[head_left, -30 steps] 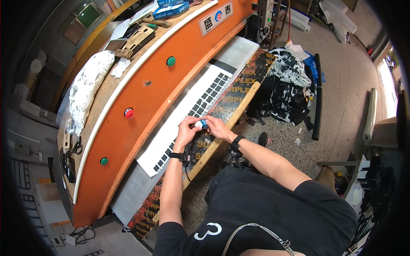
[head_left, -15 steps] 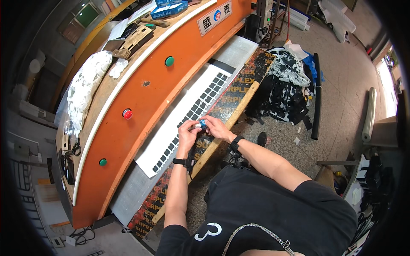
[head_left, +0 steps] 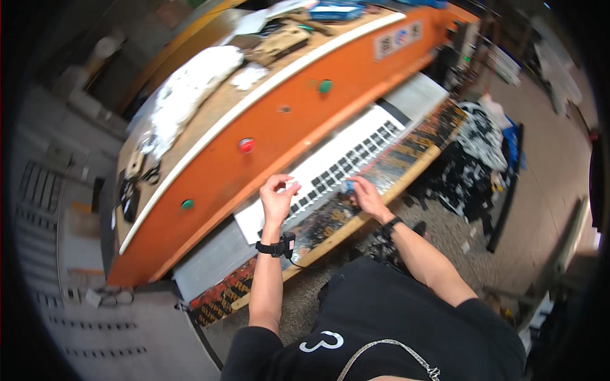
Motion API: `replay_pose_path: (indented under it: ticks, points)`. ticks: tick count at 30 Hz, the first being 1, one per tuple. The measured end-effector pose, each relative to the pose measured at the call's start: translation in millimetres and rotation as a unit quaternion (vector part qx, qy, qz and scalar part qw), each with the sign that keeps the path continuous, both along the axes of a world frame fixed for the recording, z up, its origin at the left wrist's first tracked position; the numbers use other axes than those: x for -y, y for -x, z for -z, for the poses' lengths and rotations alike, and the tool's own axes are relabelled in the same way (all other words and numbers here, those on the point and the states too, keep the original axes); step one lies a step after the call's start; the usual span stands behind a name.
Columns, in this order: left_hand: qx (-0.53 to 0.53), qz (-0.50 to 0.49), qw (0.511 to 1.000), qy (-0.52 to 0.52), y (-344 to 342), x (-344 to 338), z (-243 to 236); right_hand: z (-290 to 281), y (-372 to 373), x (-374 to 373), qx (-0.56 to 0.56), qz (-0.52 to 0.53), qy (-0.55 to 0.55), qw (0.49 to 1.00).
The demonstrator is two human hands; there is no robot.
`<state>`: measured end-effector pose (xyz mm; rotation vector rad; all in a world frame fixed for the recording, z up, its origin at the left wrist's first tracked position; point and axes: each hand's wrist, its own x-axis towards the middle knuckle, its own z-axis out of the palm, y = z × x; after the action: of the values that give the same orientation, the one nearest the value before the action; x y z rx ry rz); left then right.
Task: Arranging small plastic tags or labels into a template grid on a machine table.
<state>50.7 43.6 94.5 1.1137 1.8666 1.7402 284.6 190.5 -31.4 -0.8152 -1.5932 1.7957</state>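
Note:
My left hand is raised over the near side of a long white board, thumb and finger pinched on a small white piece, blurred. My right hand is closed round a small blue object to the right of it, above the front edge of the work surface; its kind is too blurred to make out. Rows of small black rectangles run along the board. The board rests on a grey metal bed under the orange machine front.
The orange machine panel carries green buttons and a red button. A wooden strip edges the printed plywood. Black and white scraps lie heaped on the floor at right, beside a black tube.
My hands, together around the blue object before, have moved apart: the left holds the small white piece and the right keeps the blue object. The view has turned, shifting the machine rightward.

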Motion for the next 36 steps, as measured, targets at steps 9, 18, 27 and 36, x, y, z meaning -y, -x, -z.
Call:
replay_pose_path:
  ticks: [9,18,27,36]
  points:
    - [-0.262,-0.452,0.848,-0.086,180,78,-226,-5,-12,-6,0.063,0.0,-0.07,0.996]
    - [-0.091,-0.271,0.958,-0.009,321,94,-272,-8,-6,1,0.066,-0.027,-0.094,0.993]
    - [-0.394,-0.257,0.879,-0.081,50,36,-170,-6,-9,-5,0.126,0.0,-0.14,0.982]
    - [-0.283,0.131,0.93,0.196,-84,-14,68,-27,-2,14,0.186,-0.025,-0.189,0.964]
